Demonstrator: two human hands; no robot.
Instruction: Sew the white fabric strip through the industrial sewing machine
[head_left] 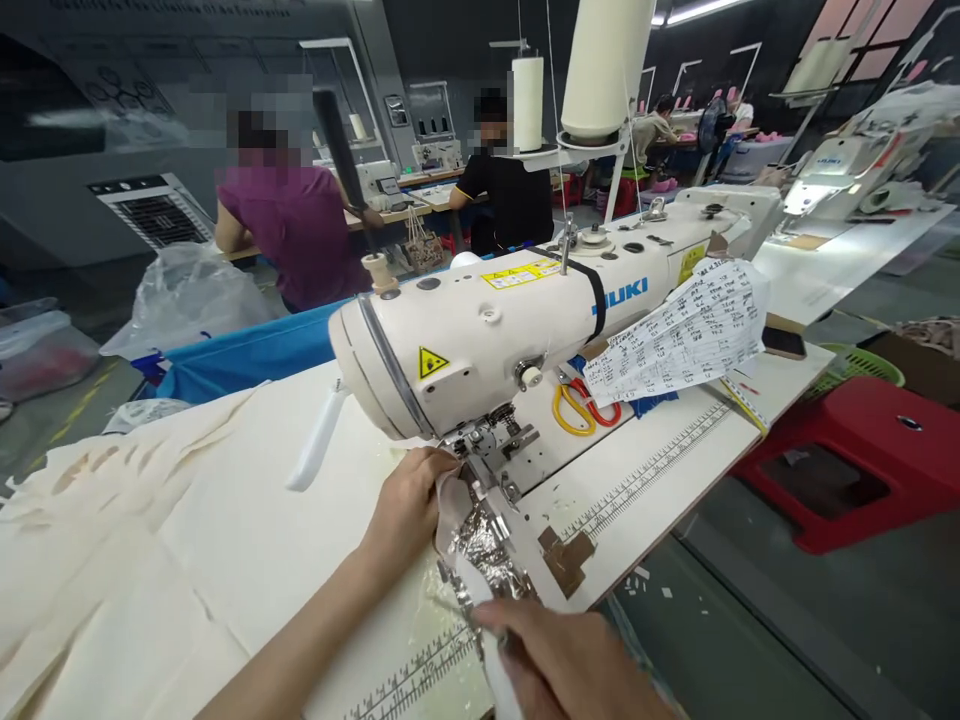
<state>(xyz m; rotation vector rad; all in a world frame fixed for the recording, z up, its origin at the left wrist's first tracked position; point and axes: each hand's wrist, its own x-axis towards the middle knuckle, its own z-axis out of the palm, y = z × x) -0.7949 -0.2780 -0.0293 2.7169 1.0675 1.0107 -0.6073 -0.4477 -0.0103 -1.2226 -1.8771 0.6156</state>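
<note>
A white sewing machine stands across the table. Beside its needle area, my left hand has its fingers closed on the edge of a pale fabric strip. The strip runs toward me over shiny metallic tape on the machine bed. Nearer to me, my right hand is closed around the strip's lower part, thumb and forefinger pressed together. The fingertips of my left hand are partly hidden by the machine head.
Scissors with yellow and red handles lie behind the needle area, near a handwritten paper sheet. Cream fabric pieces cover the table's left side. A red stool stands at the right. People sit at machines farther back.
</note>
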